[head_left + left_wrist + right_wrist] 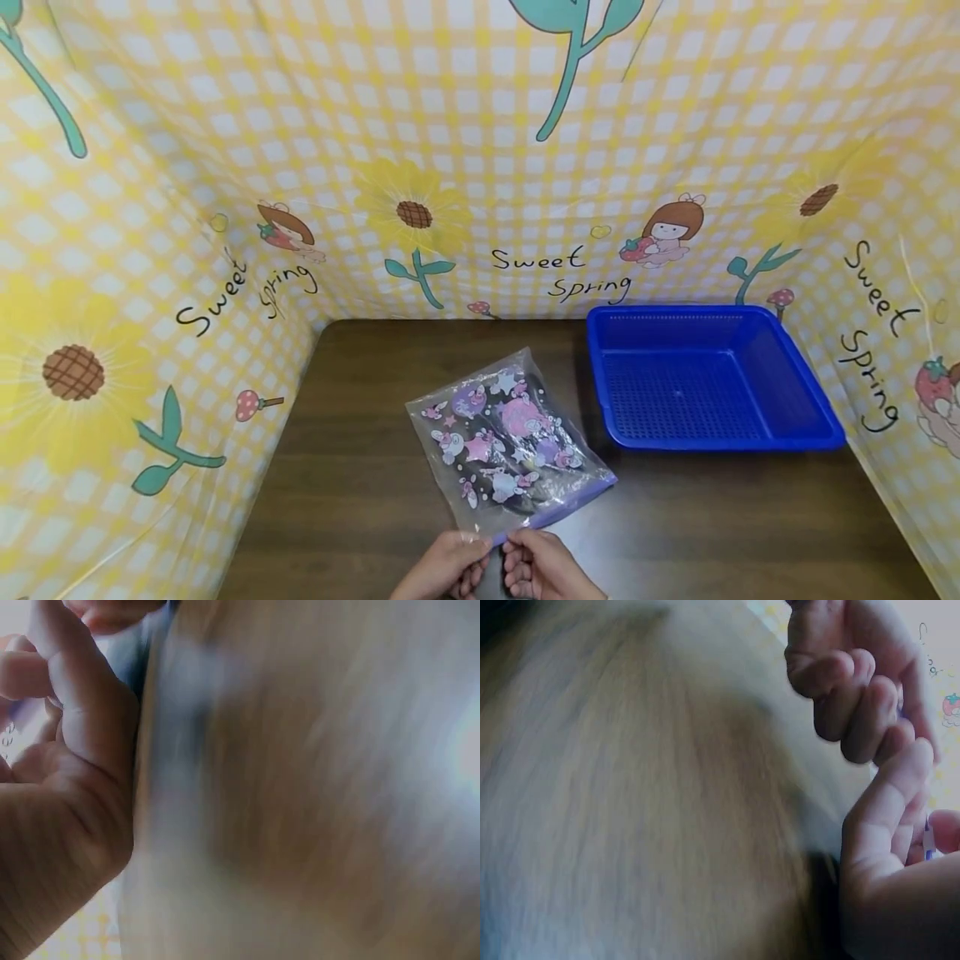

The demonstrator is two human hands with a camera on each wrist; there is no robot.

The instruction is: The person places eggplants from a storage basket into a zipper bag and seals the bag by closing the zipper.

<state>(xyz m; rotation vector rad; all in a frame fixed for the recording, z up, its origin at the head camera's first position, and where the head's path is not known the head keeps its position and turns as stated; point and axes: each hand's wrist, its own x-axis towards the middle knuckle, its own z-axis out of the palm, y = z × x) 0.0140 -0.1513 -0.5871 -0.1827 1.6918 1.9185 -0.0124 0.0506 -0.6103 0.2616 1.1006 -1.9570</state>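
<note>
A clear plastic zip bag printed with pink, purple and white cartoon figures lies at a slant on the dark wooden table. Something dark shows through it, but its kind is unclear. Along the bag's near edge runs a purple strip. My left hand pinches this edge between thumb and curled fingers. Close beside it, my right hand pinches the same edge, fingers curled. In the right wrist view both hands are close together, the right hand below; a bit of purple and white shows at its fingertips.
To the right of the bag stands a blue plastic basket with a perforated floor, nothing visible inside. A yellow checked cloth with flower prints walls the table at the back and both sides. The wrist views are blurred over the wood.
</note>
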